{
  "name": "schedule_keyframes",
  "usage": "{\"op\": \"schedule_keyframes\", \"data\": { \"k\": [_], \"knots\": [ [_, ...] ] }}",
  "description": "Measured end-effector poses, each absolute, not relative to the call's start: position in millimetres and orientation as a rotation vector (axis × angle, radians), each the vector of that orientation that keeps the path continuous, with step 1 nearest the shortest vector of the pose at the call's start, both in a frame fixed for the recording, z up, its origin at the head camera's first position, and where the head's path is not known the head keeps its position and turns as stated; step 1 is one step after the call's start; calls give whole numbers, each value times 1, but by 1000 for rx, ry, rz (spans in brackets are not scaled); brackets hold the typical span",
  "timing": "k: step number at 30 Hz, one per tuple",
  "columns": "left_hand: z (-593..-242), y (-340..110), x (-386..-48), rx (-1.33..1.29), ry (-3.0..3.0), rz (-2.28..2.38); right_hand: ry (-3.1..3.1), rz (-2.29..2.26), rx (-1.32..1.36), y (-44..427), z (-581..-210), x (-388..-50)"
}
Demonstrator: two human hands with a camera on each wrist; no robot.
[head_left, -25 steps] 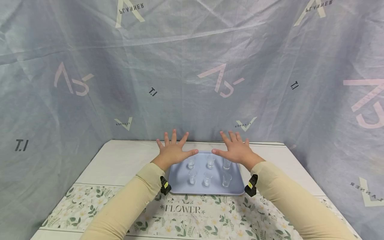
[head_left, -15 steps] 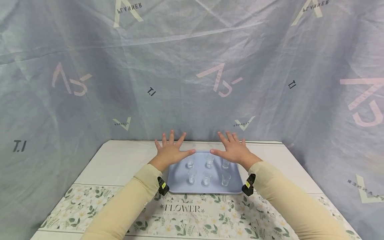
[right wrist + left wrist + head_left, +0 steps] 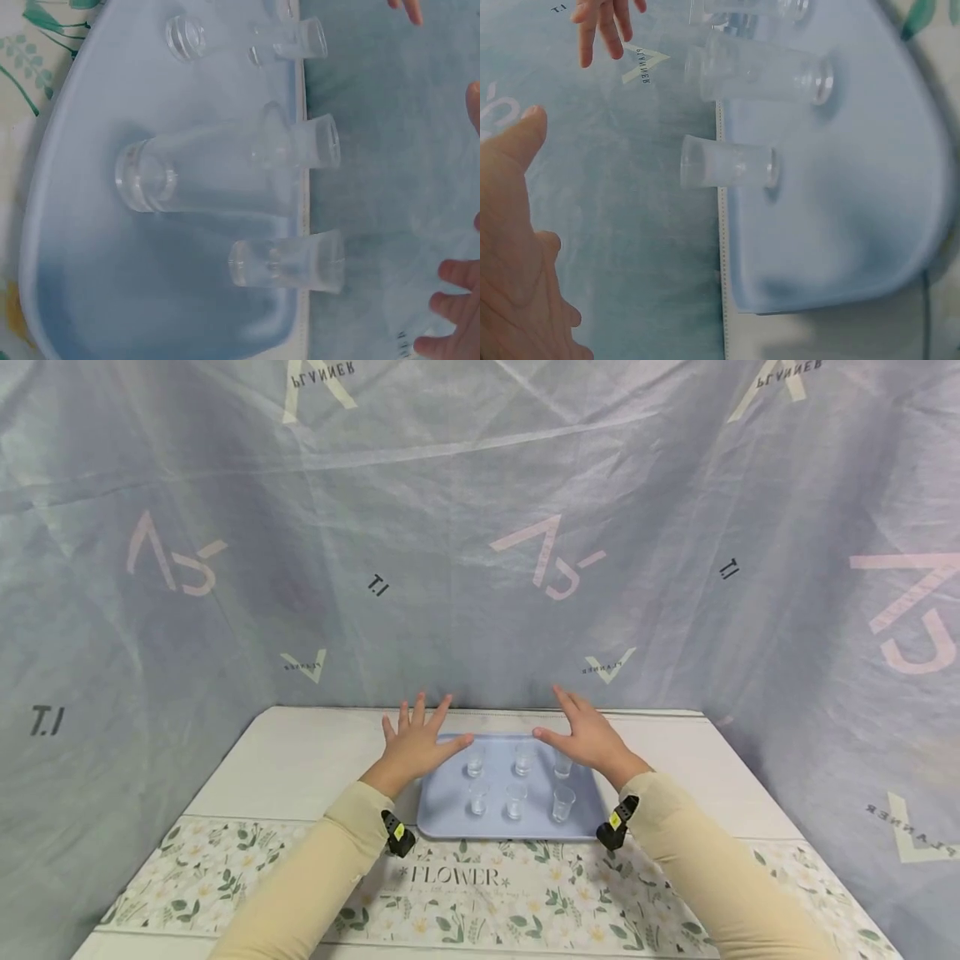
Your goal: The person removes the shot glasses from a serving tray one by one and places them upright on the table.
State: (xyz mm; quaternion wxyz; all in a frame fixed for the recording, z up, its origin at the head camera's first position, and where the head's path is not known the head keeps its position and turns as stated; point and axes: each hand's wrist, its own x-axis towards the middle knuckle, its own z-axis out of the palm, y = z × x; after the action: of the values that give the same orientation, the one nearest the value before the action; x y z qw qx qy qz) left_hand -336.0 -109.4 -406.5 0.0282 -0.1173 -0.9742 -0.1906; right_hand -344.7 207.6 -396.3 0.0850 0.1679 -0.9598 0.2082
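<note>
Several small clear shot glasses stand upright in two rows on a light blue tray. In the head view, a front-row shot glass is at the right and another shot glass at the left. My left hand hovers over the tray's back left corner, fingers straight and spread, holding nothing. Over the back right corner is my right hand, its fingers straight and thumb held apart, near the back-right shot glass. In the left wrist view, one shot glass stands apart from the left hand.
The tray lies on a white table covering with a floral strip along the front. Grey printed fabric hangs behind and at both sides. Each wrist carries a black band with a camera.
The hands have moved slightly apart, the left one going left and a little toward me. The right hand's fingers have come closer together. Tray and glasses stay in place.
</note>
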Motion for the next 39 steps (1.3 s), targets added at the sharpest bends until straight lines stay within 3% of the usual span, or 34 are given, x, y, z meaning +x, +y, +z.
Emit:
{"op": "schedule_keyframes", "data": {
  "k": [17, 34, 39],
  "knots": [
    [-433, -129, -331, -363, -2936, -717, -2606, 1320, 407, 230, -438, -360],
    [-466, -130, -320, -323, -2983, -829, -2320, 1761, 376, 233, -478, -348],
    [-471, -130, -320, -313, -3038, -782, -2293, 1755, 377, 228, -469, -331]
  ]
}}
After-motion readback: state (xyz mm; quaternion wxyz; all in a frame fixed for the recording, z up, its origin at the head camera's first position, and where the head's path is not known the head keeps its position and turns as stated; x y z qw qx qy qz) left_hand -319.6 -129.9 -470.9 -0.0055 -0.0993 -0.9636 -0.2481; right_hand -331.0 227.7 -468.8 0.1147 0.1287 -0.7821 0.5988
